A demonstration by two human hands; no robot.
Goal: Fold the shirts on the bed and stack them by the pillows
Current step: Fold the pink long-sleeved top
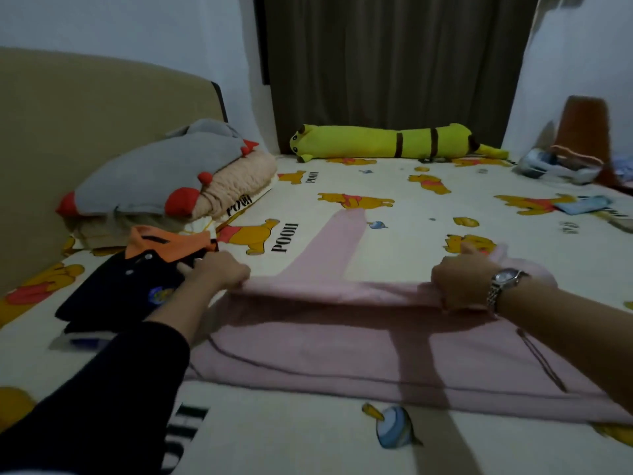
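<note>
Gripping pink shirt [342, 351] w/ both hands: left hand [219, 272] clenched on fold edge at left end, right hand [459, 279] clenched on same edge at right end, thumb up. Shirt lies flat on bed [394, 186], long axis running left-right across view, one sleeve stretching away toward far side. Folded dark shirt w/ orange collar [137, 279] sits just left of left hand, near pillows [164, 180]. Judging next: stack goes leftward, so left hand nearer to pile.
</note>
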